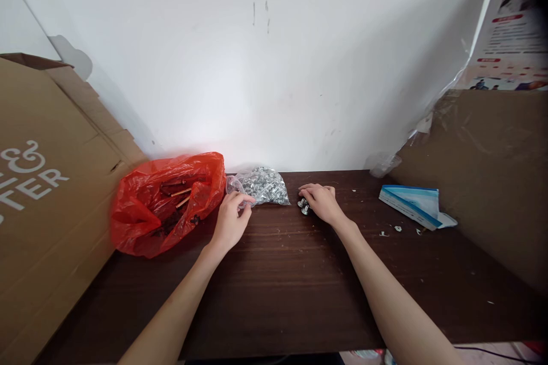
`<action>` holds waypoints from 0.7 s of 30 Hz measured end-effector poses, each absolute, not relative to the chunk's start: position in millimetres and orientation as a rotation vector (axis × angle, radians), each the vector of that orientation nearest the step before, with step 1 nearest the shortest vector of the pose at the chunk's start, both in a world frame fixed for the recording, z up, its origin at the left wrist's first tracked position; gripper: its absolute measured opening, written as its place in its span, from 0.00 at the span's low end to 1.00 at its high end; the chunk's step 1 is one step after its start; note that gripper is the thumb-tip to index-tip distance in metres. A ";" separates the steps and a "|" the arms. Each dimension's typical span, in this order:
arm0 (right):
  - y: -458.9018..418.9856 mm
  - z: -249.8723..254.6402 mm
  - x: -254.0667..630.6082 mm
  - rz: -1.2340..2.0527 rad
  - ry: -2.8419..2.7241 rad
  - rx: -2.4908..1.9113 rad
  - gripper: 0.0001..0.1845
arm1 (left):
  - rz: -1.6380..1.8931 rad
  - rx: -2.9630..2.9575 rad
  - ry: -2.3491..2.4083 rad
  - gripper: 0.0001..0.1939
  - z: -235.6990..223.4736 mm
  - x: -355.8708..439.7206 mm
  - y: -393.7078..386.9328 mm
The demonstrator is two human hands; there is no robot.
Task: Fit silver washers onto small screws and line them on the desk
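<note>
My left hand (pixel 233 215) is at the near left side of a clear plastic bag (pixel 266 187) filled with small shiny metal pieces. Its fingers curve against the loose plastic at the bag's mouth, with a gap between thumb and forefinger. To the right of the bag, my right hand (pixel 322 203) rests low on the tabletop, fingers curled over a little cluster of small metal pieces (pixel 304 206). Some of these pieces stick out below the fingers; the others are hidden, and their exact kind is too small to make out.
A red plastic bag (pixel 139 199) with dark items and thin sticks stands left, against a cardboard box (pixel 55 182). A blue-and-white folded packet (pixel 411 205) and white scraps (pixel 398 228) lie right on the brown table (pixel 278 296). A white wall (pixel 274 80) rises behind.
</note>
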State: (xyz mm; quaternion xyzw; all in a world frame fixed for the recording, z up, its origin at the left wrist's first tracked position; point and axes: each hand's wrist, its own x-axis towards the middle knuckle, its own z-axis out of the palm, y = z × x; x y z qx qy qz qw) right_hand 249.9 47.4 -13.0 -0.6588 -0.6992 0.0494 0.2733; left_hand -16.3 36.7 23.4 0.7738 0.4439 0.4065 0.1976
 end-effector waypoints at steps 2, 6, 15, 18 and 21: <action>46.9 -12.0 250.3 0.126 -1.868 -1.746 0.19 | 1.148 2.169 1.233 0.10 24.3 -16.4 36.2; 40.1 0.4 247.8 0.032 -1.823 -1.612 0.19 | 1.224 2.163 1.194 0.10 28.5 -16.5 34.3; 5.6 31.0 186.1 -0.053 -1.970 -1.055 0.13 | 1.170 1.584 0.909 0.15 27.3 -3.3 26.3; 1.1 24.1 165.7 -0.030 -2.062 -0.892 0.15 | 1.165 1.375 0.851 0.18 26.9 -0.1 23.5; -0.5 17.5 156.6 0.030 -2.068 -0.817 0.17 | 1.201 1.268 0.868 0.19 26.9 -1.8 24.2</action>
